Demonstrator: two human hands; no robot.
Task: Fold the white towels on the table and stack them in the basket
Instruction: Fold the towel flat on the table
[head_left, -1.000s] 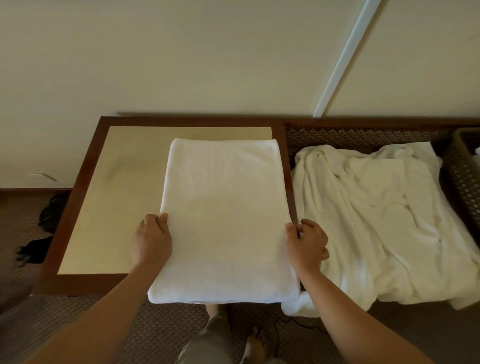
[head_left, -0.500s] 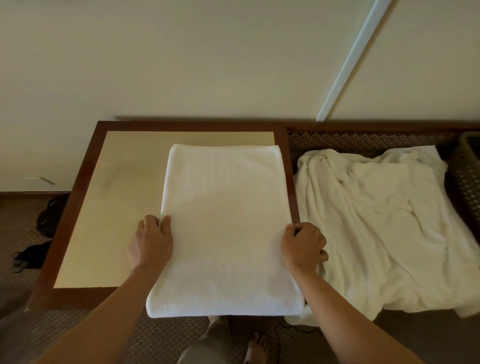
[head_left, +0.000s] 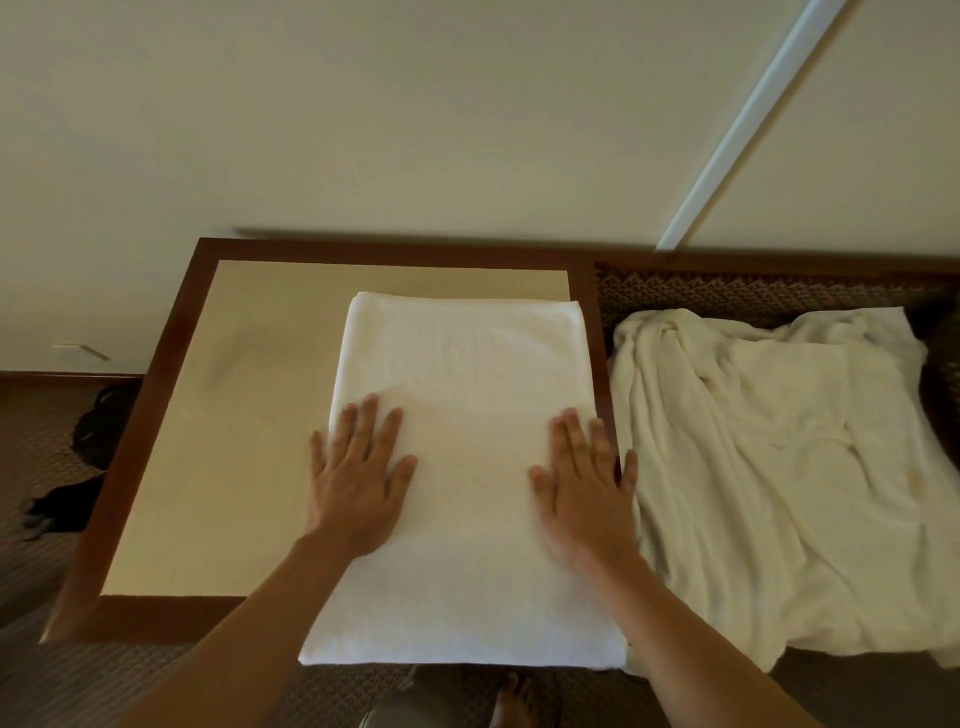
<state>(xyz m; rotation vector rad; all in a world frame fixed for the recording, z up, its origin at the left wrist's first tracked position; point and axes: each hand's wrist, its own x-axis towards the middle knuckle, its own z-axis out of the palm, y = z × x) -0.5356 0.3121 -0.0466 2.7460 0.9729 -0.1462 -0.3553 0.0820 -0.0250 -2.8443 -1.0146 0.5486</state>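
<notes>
The fingers (head_left: 370, 423) of the left hand (head_left: 358, 483) lie straight and spread apart, flat on the folded towel (head_left: 467, 467) near its left edge. The right hand (head_left: 587, 493) lies the same way near the right edge, somewhat blurred, gripping nothing. The towel rests on the worktop (head_left: 208, 467), and its near end hangs over the front edge. This overhang looks like the main risk: if the palms push toward the person while smoothing, the towel may slide off to the floor. Uneven pressure could also shift the layers and spoil the fold. Just beside, to the right, a crumpled towel (head_left: 769, 467) waits unfolded. Only a dark woven corner (head_left: 948, 364), perhaps the basket, shows at the far right.
</notes>
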